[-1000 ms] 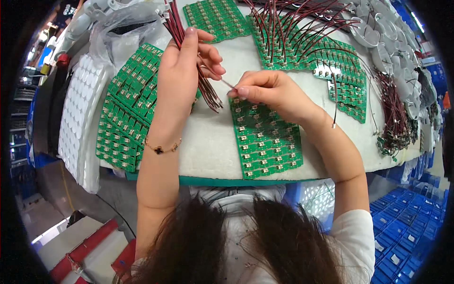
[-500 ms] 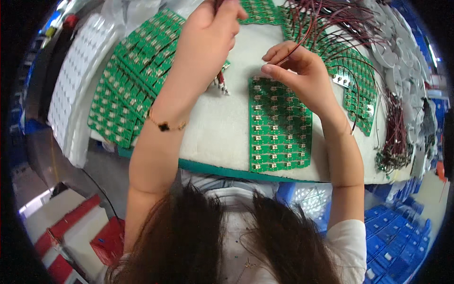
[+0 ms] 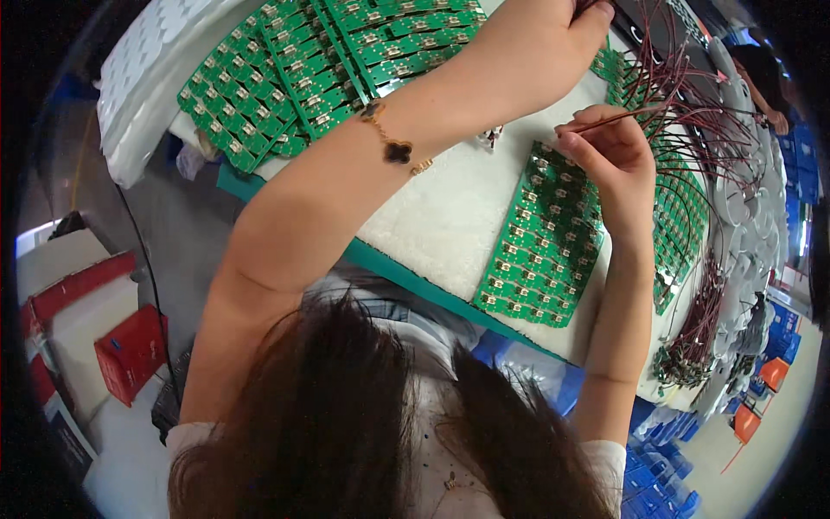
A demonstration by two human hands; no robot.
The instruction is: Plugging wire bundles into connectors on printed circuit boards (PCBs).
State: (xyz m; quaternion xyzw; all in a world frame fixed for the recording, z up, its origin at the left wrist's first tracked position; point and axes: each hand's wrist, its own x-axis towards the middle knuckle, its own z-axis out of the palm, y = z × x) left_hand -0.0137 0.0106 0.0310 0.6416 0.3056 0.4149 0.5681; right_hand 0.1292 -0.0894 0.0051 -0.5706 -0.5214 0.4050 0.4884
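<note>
At the top edge, my left hand [image 3: 562,39] is closed around dark red wires, partly cut off by the frame. Small white connector ends [image 3: 491,137] poke out below that forearm. My right hand [image 3: 621,160] pinches a dark red wire [image 3: 605,124] between thumb and fingers. Just under it lies a green circuit board panel [image 3: 540,246] with rows of small white components, its upper part in shadow. Many more dark red wires [image 3: 679,104] spread out to the right of my hands, across other green boards [image 3: 679,216].
Overlapping green board panels [image 3: 294,69] cover the left of the white padded table [image 3: 441,225]. White dimpled trays [image 3: 156,60] stand beyond them. A wire bundle [image 3: 696,337] and translucent round parts [image 3: 743,233] lie at the right. A red box [image 3: 130,355] sits low at the left.
The view has turned, shifting the table in it. My left hand has moved right, toward the loose wires, and its forearm now crosses the table diagonally. My right hand still pinches a wire.
</note>
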